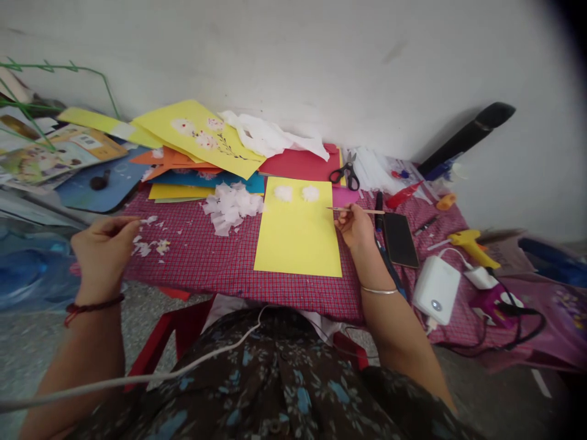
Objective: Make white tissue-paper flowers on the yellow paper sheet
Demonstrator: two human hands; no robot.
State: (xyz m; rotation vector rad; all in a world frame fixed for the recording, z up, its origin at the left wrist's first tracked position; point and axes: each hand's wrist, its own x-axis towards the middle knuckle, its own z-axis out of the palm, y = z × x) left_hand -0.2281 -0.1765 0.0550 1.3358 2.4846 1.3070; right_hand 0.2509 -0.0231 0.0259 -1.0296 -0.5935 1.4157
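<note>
Plaid cloth (298, 288) covers the table (215, 263) beside a pale wall (293, 67). Just left of the right hand (356, 229), which is clamped on a slim pencil (367, 211), lies a flat yellow sheet (300, 238) bearing two fluffy white puffs (283, 194). Left hand (105, 244) fingertips pinch together near torn paper scraps (145, 248); whether they grip one, I cannot tell.

Honestly, no words, brands or numbers can be made out here. A pale patch (88, 142) is seen on the picture booklet (48, 164) over at the left, but any print there is too blurred to be read. Same deal with the white device (438, 278): a round grey mark (436, 305) is shown, nothing legible.
</note>
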